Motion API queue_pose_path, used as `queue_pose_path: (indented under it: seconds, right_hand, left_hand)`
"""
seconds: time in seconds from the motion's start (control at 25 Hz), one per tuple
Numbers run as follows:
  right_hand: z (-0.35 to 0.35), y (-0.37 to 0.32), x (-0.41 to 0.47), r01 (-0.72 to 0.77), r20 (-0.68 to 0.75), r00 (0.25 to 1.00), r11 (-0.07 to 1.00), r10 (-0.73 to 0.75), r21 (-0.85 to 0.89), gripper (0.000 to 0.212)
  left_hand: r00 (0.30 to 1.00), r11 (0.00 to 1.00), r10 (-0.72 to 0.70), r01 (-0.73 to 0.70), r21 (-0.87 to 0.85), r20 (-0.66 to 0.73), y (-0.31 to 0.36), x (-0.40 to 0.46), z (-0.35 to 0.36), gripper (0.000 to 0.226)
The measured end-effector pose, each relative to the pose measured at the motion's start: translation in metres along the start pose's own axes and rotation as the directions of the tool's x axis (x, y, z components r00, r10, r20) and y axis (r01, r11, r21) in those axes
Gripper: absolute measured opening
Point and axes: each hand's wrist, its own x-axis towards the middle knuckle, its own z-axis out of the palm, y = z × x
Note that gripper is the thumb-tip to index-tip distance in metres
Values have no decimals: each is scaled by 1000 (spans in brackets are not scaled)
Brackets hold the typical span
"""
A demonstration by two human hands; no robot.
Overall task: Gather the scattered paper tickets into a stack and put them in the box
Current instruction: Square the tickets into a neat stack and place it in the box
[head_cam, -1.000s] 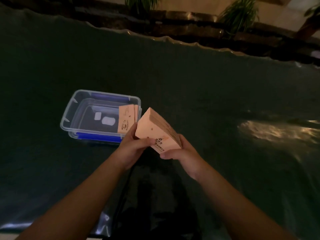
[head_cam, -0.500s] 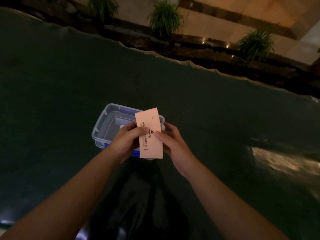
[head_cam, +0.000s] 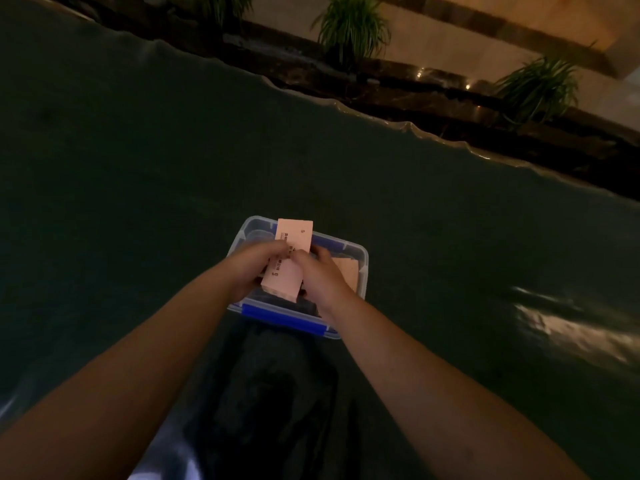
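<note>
While both forearms reach out over a dark, glossy table cover (head_cam: 138, 202), the left hand (head_cam: 251, 268) and right hand (head_cam: 320, 271) together grip a stack of pink tickets (head_cam: 289, 261) above the clear box (head_cam: 362, 268) with blue latches; more tickets (head_cam: 346, 271) lie inside. Beyond the rippled far edge, potted plants (head_cam: 349, 26) line a dim stone ledge

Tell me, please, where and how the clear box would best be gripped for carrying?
Grip the box by its two short ends, one hand from each side. The blue latch marks the near long rim, and both hands with the ticket stack fill its open top.
</note>
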Motion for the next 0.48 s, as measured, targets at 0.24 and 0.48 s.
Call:
queue_pose_path:
  seconds: [0.24,0.48]
  right_hand:
    - [9,8,20,-88,-86,993,994,81,-71,47]
    - [11,13,25,-143,-127,985,969,119,-200,45]
  left_hand:
    - [987,987,-154,156,45,-48,-12,20,3,32]
    - [975,965,-187,205,162,-118,-14,26,5,21]
